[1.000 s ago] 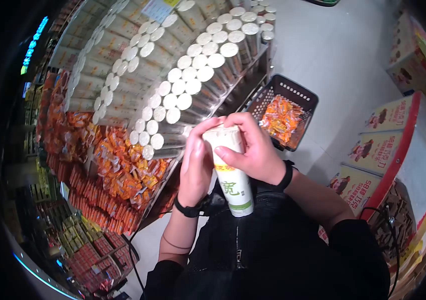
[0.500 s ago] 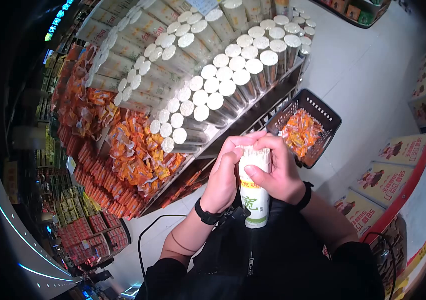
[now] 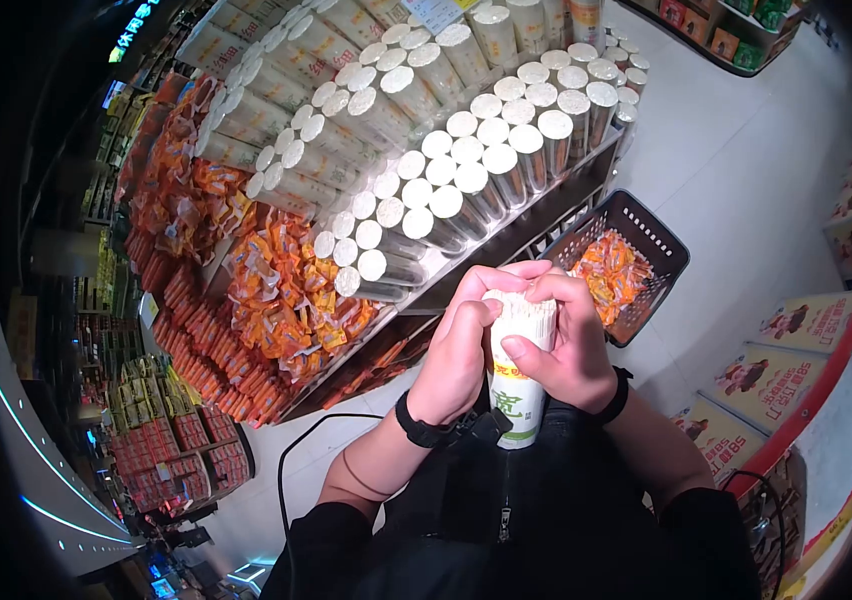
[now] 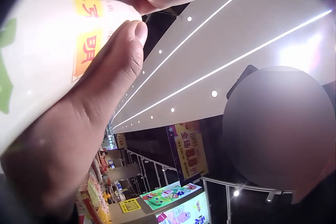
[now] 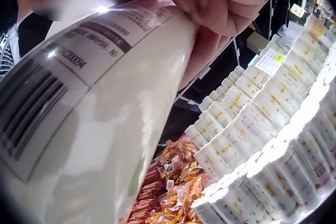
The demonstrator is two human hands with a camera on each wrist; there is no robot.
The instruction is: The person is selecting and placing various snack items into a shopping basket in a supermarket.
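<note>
Through the head camera I have both hands closed in around one white wrapped package [image 3: 518, 415], held upright in front of the dark top [image 3: 446, 530], its upper end enclosed by the fingers and its green-banded lower end below them. The fingers of my left hand [image 3: 458, 355] curl round the package's left and far sides, and those of my right hand [image 3: 574, 350] curl round the right, with the right thumb [image 3: 528, 354] laid across the front. My left wrist view puts the left thumb [image 4: 107, 79] along the wrapper beside a yellow label [image 4: 86, 50]; my right wrist view shows a barcode [image 5: 39, 111] on the wrapper, nearer me than the curled fingertips. Beyond the fingers and to their left stand rows of white-ended packages [image 3: 471, 178], with orange packets [image 3: 291, 300] piled farther left. Past the right-hand fingers, lower down, a black basket [image 3: 668, 238] holds orange-wrapped pieces [image 3: 614, 275]; printed boxes [image 3: 776, 385] sit well to the right.
</note>
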